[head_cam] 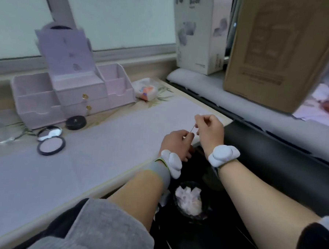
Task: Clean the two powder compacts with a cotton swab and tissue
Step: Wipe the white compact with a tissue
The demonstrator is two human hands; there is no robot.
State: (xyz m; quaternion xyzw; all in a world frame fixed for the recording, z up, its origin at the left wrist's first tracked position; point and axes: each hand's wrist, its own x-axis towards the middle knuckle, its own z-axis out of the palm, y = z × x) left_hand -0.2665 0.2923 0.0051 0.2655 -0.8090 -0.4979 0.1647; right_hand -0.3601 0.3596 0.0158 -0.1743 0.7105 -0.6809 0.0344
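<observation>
head view: dark-rimmed open compact [51,146], pale powder, mirrored lid

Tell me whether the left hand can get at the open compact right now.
Probably yes: only bare mat lies between the left hand and the open compact, though its fingers pinch the swab.

Table [167,92], lilac mat [111,140] on top: pink organizer [66,92], open compact [50,139], closed black compact [75,122], plastic packet [146,89].
</observation>
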